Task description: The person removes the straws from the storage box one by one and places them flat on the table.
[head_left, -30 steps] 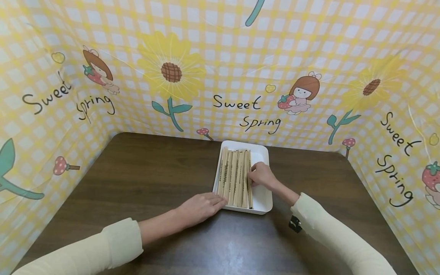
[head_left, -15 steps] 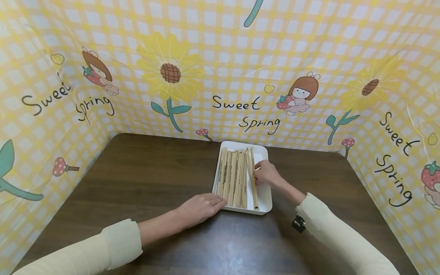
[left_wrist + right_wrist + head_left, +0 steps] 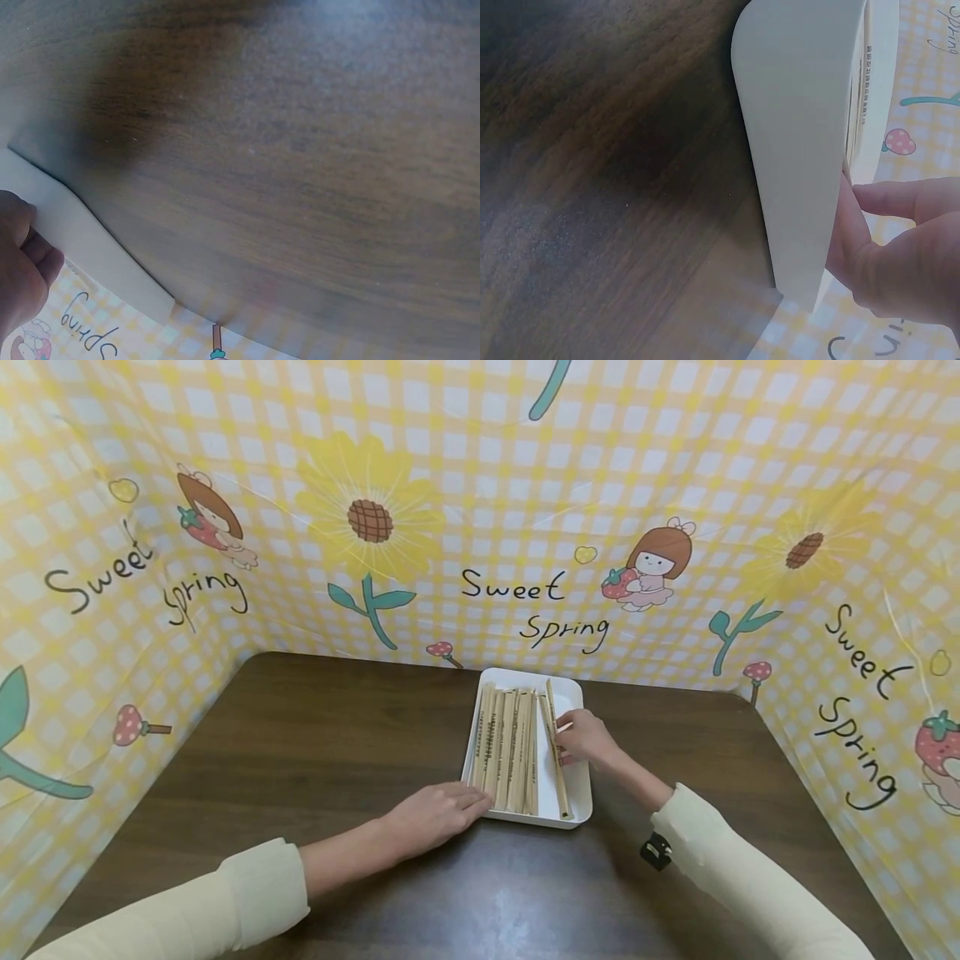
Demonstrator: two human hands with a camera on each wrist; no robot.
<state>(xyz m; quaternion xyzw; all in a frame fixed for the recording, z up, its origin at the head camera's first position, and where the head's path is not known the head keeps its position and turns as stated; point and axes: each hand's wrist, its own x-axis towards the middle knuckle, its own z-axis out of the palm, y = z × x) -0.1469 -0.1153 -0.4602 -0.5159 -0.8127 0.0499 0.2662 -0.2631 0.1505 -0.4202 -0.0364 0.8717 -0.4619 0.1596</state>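
Observation:
A white tray holds a row of slim, paper-wrapped chopsticks with dark print, lying lengthwise on its left side. The right hand reaches in over the tray's right wall and pinches a paper-wrapped chopsticks packet, which slants apart from the row. Close beside that packet, a second one seems to lie partly overlapped. The left hand holds the tray's near left corner, its fingers over the rim. In the right wrist view the tray wall hides the right fingertips. The left hand shows only partly in the left wrist view.
Under the tray is a dark wooden table, with the tray near its back edge. Yellow-checked cloth walls printed with flowers and lettering enclose the table at the back and both sides. A black object sits under the right cuff.
The right hand has moved slightly right, drawing the rightmost wrapped chopsticks away from the row and leaving a gap. The left hand stays on the tray corner.

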